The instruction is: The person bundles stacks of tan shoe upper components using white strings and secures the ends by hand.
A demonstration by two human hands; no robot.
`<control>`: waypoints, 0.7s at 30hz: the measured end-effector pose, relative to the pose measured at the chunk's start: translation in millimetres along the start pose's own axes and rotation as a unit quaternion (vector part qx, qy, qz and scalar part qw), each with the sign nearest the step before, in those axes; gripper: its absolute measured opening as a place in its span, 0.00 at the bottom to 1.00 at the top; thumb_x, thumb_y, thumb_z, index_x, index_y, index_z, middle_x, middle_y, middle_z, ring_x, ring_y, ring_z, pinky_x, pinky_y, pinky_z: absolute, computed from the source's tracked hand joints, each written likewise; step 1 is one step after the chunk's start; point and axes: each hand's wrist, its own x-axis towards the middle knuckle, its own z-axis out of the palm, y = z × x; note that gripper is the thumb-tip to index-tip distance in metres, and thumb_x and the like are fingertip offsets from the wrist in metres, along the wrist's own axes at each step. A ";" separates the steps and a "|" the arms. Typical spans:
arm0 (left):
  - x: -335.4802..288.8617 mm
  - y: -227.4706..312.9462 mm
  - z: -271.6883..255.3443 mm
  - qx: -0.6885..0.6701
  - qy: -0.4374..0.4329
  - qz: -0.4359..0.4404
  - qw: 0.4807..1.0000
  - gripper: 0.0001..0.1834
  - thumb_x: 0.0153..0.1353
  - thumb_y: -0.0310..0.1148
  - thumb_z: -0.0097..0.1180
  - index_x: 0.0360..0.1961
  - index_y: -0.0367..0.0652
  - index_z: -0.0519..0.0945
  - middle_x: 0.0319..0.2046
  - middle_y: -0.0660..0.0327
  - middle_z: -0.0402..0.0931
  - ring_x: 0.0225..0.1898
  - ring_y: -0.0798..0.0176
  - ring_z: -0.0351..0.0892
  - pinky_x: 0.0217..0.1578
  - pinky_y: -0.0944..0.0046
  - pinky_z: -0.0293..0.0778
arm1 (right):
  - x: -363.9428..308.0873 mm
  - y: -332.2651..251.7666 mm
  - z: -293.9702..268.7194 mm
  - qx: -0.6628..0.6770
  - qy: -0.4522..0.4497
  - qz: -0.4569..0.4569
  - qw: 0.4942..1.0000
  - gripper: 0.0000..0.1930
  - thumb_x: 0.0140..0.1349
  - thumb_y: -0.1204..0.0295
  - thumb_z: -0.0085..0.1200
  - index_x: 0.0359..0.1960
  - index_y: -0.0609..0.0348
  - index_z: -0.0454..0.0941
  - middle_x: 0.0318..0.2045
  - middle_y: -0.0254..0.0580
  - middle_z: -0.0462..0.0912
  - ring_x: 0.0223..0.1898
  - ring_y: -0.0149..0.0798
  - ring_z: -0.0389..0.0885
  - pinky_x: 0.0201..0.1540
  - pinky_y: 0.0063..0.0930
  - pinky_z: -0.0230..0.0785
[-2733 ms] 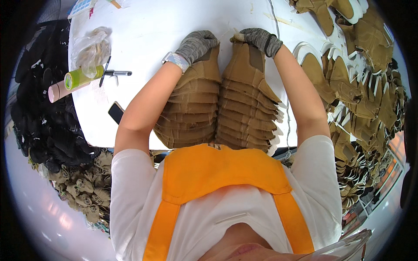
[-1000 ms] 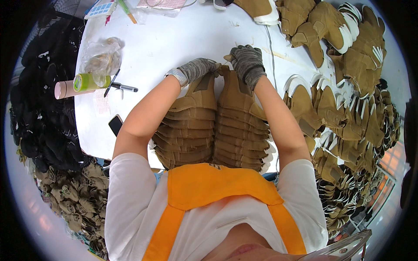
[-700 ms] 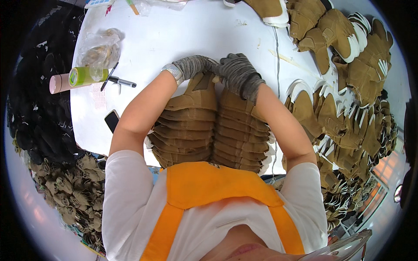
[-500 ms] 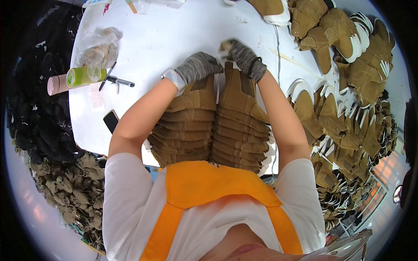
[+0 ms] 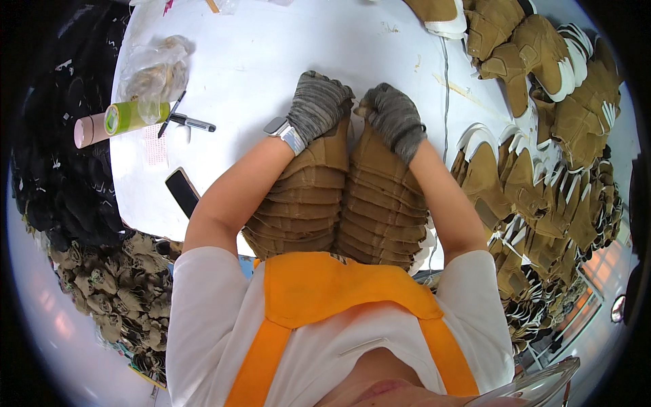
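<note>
Two stacks of tan shoe uppers (image 5: 339,210) lie side by side on the white table (image 5: 251,74) against the person's body – the gloved left hand (image 5: 317,105) and right hand (image 5: 395,119) are curled over the far ends, each gripping its stack – with a pen (image 5: 192,123) and a green-labelled tube (image 5: 119,121) farther to the left

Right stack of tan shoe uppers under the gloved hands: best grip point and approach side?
Probably grip the far top end of the right stack of tan uppers, coming from above, where the right hand already rests. The pieces overlap like shingles toward the body, and the left stack blocks the inner side.
</note>
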 end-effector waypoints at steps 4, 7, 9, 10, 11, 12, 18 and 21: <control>-5.6 2.5 -4.2 0.060 0.045 0.048 0.996 0.10 0.58 0.40 0.50 0.38 0.58 0.81 0.31 0.66 0.79 0.38 0.65 0.77 0.49 0.59 0.61 | -13.1 2.4 -12.0 0.137 -0.032 0.095 0.986 0.15 0.53 0.60 0.61 0.35 0.58 0.81 0.36 0.45 0.80 0.39 0.42 0.78 0.45 0.31 0.69; -5.3 2.1 -5.5 0.078 0.078 0.085 0.990 0.09 0.56 0.38 0.52 0.37 0.58 0.81 0.29 0.67 0.78 0.37 0.65 0.76 0.49 0.59 0.61 | 20.9 44.3 -5.7 0.313 -0.135 0.239 0.909 0.18 0.54 0.57 0.60 0.38 0.58 0.81 0.39 0.44 0.81 0.38 0.37 0.78 0.45 0.29 0.68; -6.1 -1.8 -2.0 0.071 0.109 0.096 0.987 0.09 0.54 0.38 0.53 0.36 0.57 0.81 0.28 0.67 0.77 0.36 0.66 0.76 0.50 0.59 0.61 | 36.7 51.2 -1.2 0.260 -0.179 0.154 0.936 0.17 0.60 0.61 0.55 0.47 0.55 0.78 0.42 0.39 0.81 0.40 0.34 0.75 0.47 0.28 0.68; -6.3 -2.4 1.6 0.062 0.128 0.098 0.985 0.09 0.53 0.37 0.54 0.36 0.57 0.81 0.27 0.67 0.77 0.35 0.66 0.76 0.49 0.59 0.61 | 38.4 62.2 -2.2 0.270 -0.214 0.068 0.936 0.17 0.61 0.63 0.53 0.49 0.57 0.77 0.42 0.39 0.81 0.42 0.33 0.74 0.48 0.26 0.67; -6.4 -3.2 2.8 0.054 0.148 0.099 0.983 0.09 0.53 0.37 0.54 0.35 0.57 0.81 0.27 0.67 0.77 0.35 0.66 0.76 0.49 0.59 0.61 | 41.5 68.8 -3.2 0.277 -0.247 -0.018 0.928 0.18 0.62 0.65 0.51 0.51 0.59 0.75 0.42 0.38 0.81 0.44 0.32 0.74 0.49 0.24 0.67; -6.3 -4.9 3.9 0.059 0.157 0.095 0.981 0.09 0.53 0.37 0.54 0.36 0.58 0.81 0.26 0.67 0.77 0.35 0.66 0.76 0.49 0.59 0.61 | 52.8 59.2 -12.3 0.205 -0.346 0.008 0.916 0.18 0.63 0.65 0.51 0.55 0.44 0.73 0.41 0.35 0.80 0.37 0.30 0.73 0.44 0.23 0.69; -7.2 -3.2 4.5 0.044 0.176 0.095 0.979 0.10 0.54 0.37 0.54 0.37 0.60 0.82 0.25 0.68 0.76 0.35 0.65 0.76 0.49 0.59 0.61 | 77.9 53.5 -5.6 0.123 -0.405 -0.021 0.906 0.16 0.62 0.65 0.52 0.51 0.49 0.77 0.40 0.37 0.80 0.38 0.33 0.74 0.45 0.26 0.69; -6.8 -0.2 -1.4 0.044 0.127 0.068 0.989 0.10 0.55 0.38 0.54 0.38 0.60 0.82 0.26 0.67 0.77 0.35 0.66 0.76 0.50 0.59 0.61 | 71.7 58.6 4.5 0.072 -0.303 -0.064 0.948 0.13 0.60 0.64 0.54 0.45 0.48 0.79 0.43 0.37 0.78 0.44 0.38 0.74 0.50 0.34 0.66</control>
